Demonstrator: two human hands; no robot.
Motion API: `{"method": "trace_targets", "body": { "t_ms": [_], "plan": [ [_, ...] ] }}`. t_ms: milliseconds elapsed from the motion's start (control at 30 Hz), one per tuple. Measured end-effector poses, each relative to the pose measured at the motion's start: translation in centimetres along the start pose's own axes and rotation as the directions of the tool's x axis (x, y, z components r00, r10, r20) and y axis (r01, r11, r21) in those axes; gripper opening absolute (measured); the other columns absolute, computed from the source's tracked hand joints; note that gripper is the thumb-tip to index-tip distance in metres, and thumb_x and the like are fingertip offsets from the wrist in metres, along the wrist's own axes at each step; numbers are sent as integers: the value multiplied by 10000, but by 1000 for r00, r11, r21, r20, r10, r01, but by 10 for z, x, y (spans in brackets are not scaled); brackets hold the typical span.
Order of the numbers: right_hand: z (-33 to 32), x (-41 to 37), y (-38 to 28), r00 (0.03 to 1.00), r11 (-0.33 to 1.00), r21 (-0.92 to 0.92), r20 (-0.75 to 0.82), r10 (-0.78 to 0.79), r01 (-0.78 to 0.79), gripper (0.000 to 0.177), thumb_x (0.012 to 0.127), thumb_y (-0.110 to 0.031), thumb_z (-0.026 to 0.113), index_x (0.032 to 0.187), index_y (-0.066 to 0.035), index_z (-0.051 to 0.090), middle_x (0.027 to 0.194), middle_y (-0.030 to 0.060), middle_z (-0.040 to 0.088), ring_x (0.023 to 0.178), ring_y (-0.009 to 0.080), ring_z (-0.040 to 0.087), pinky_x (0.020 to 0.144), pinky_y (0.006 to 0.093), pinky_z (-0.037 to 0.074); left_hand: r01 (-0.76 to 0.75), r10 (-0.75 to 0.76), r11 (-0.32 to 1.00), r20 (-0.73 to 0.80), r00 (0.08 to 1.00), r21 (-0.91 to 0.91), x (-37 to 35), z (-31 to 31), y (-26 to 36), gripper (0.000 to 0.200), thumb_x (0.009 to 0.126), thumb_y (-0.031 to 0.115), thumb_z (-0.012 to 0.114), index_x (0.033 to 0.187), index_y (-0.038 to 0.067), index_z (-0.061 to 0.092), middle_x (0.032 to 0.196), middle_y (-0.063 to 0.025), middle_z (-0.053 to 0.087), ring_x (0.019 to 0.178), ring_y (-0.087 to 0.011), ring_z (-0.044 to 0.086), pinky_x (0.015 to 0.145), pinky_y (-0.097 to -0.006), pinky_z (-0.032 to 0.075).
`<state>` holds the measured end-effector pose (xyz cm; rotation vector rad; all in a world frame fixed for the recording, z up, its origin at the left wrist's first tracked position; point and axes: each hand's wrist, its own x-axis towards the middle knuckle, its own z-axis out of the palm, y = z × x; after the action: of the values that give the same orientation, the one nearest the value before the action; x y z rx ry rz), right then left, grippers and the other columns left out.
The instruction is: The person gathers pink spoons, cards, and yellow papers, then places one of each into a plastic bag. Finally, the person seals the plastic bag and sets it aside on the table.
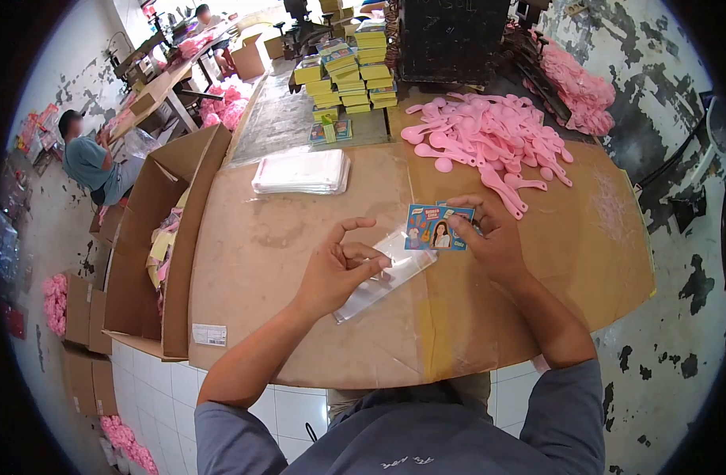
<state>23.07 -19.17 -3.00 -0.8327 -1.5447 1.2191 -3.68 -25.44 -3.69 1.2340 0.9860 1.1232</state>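
Note:
In the head view, my right hand [493, 241] pinches a blue printed card [438, 229] at its right edge, with the printed face towards me. My left hand [335, 269] has thumb and a finger closed on a clear plastic bag [367, 294], its index finger stretched out above. The bag lies slanted over the cardboard surface, and its upper end reaches just under the card. Beyond my right hand is a heap of pink plastic spoons [485, 134]. A stack of clear plastic bags [301, 172] lies beyond my left hand.
Bundled card stacks [355, 75] stand at the back of the cardboard-covered table [260, 261]. An open carton [190, 261] borders the left side. A black box [455, 39] stands behind the spoons. Two people sit at the far left, one in a teal shirt [90, 162].

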Motion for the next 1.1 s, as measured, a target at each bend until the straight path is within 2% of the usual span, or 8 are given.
{"method": "trace_targets", "body": {
  "t_ms": [267, 500, 700, 800, 867, 933, 1000, 1100],
  "plan": [
    [-1, -1, -1, 923, 835, -419, 295, -247, 357, 267, 938, 2, 686, 1204, -20, 671, 1034, 82, 709, 923, 124, 676, 766, 271, 528, -15, 7, 991, 60, 998, 132, -5, 7, -2, 589, 956, 16, 702, 1461, -9, 400, 994, -152, 771, 890, -157, 730, 789, -264, 556],
    [25, -12, -8, 994, 984, -170, 102, -33, 50, 279, 920, -89, 734, 1190, -27, 702, 974, 90, 723, 808, 152, 656, 721, 288, 521, -17, -8, 945, 77, 997, 325, -10, 12, 3, 552, 958, 30, 709, 1443, -6, 448, 999, -121, 766, 886, -105, 697, 746, -246, 545],
    [23, -13, -9, 945, 944, -254, 297, -133, 213, 216, 932, -82, 706, 1135, -7, 717, 1034, 104, 711, 876, 192, 676, 770, 308, 531, -45, 44, 991, 9, 999, 128, -7, 9, -2, 511, 976, 1, 670, 1439, -4, 454, 1048, -122, 754, 904, -102, 695, 744, -244, 552],
    [13, -1, -10, 833, 845, -267, 458, -312, 463, 189, 933, -94, 689, 1098, -12, 727, 1057, 115, 697, 968, 238, 665, 842, 352, 524, -80, 71, 987, 63, 995, 141, -7, 8, -7, 487, 982, -14, 650, 1434, -18, 466, 1080, -148, 746, 941, -112, 702, 776, -250, 567],
    [-16, 9, -2, 932, 808, -495, 319, -175, 321, 203, 931, -126, 683, 1105, -30, 727, 1093, 128, 678, 1029, 283, 647, 903, 389, 506, -48, 46, 993, 24, 999, 112, -7, 8, -4, 463, 978, -15, 656, 1411, -34, 494, 1094, -148, 743, 965, -122, 704, 802, -259, 574],
    [-57, 26, 8, 992, 772, -634, -67, -106, 40, 216, 920, -147, 693, 1109, -45, 720, 1136, 146, 659, 1016, 320, 649, 896, 408, 507, -31, 31, 998, 1, 1000, 50, -5, 8, -2, 434, 975, -15, 661, 1385, -48, 523, 1109, -147, 739, 980, -130, 706, 820, -269, 581],
    [-93, 32, 15, 945, 386, -922, -93, -313, 38, 235, 894, -143, 708, 1096, -26, 691, 1149, 165, 641, 999, 349, 647, 866, 430, 510, -27, 27, 999, -4, 1000, -43, -4, 6, -1, 402, 973, -12, 664, 1356, -59, 553, 1125, -142, 735, 985, -136, 708, 829, -279, 587],
    [-118, 29, 28, 983, 491, -865, -163, -86, -100, 242, 884, -135, 711, 1093, -18, 679, 1130, 171, 639, 1003, 362, 643, 849, 459, 507, -36, 37, 999, 41, 998, -31, -5, 3, -4, 374, 998, 20, 647, 1348, -67, 551, 1170, -122, 722, 1016, -116, 690, 859, -269, 579]
  ]
}}
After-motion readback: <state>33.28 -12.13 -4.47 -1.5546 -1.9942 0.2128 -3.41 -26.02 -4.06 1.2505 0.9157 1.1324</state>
